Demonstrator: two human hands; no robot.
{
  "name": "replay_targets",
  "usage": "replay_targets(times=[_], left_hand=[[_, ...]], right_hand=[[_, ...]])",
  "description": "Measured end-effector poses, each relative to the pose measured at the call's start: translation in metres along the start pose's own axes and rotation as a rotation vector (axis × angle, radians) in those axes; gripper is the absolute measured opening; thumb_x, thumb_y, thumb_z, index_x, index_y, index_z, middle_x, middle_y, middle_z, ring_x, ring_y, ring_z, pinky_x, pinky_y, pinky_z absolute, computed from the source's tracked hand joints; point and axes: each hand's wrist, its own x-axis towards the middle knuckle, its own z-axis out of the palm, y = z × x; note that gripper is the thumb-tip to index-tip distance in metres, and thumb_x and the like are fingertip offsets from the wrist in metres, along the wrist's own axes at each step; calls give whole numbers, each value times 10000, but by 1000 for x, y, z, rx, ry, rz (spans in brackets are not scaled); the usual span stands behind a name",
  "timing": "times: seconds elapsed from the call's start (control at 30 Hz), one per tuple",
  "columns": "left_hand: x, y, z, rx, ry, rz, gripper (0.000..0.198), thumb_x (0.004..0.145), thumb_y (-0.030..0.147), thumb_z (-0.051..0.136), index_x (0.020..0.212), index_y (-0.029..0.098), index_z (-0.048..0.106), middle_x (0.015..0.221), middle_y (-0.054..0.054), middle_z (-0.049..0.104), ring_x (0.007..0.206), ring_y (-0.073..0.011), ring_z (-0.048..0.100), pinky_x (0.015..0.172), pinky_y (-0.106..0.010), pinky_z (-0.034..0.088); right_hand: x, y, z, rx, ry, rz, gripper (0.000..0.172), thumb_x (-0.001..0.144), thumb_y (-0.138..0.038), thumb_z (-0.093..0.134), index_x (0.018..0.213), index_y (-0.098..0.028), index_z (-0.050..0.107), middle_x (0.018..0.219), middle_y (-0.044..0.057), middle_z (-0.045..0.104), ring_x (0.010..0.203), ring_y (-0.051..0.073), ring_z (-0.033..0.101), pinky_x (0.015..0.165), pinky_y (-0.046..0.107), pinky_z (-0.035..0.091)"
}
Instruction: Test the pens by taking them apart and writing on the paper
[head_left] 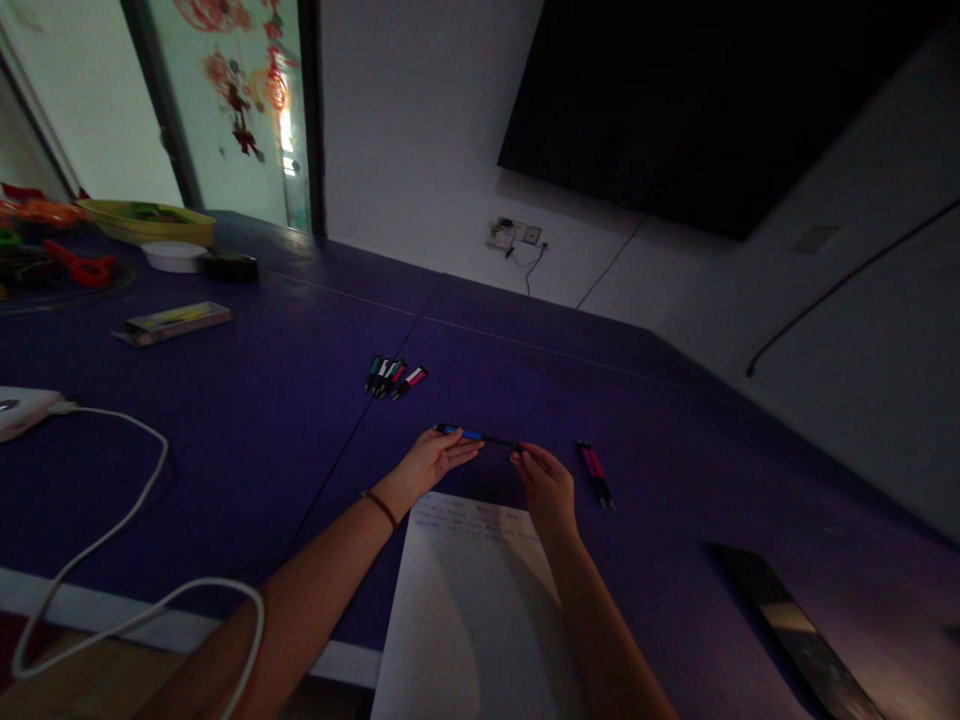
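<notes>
A blue and black pen [474, 436] lies level between my two hands, just above the dark purple table [247, 430]. My left hand [435, 457] pinches its blue end with fingers stretched along it. My right hand [546, 485] grips its black end with fingers closed. A white sheet of paper [465, 610] with lines of writing at its top lies under my wrists. Two pink pens [595, 474] lie right of my right hand. Several capped pens [394, 377] lie in a bunch farther back.
A white cable [112, 520] loops over the table's left from a white device [22, 408]. A flat box [176, 321], a white tub [173, 256], a yellow tray [146, 220] and red scissors [82, 265] sit far left. A dark flat bar [795, 630] lies right.
</notes>
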Motion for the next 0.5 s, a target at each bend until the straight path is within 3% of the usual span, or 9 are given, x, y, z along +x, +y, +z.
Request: replay_targets(times=[0.2,0.5], left_hand=[[1,0,-1,1,6,-6,56,733,138,553,720,89,530,776,-131,638,803,-211,609,829,-360,441],[-1,-3,1,96,-57,-51,140,652,144,639,749,93,552,741,-106,643,783,-218,612,828,-384,433]], right_hand=[[-1,-1,0,-74,-34,-53,257,523,-293,691,728,-157,616,687,15,613,645,135,589,674,296,482],[-5,0,6,-459,-156,-146,198,593,-330,627,711,-171,622,603,19,633,575,161,600,599,290,477]])
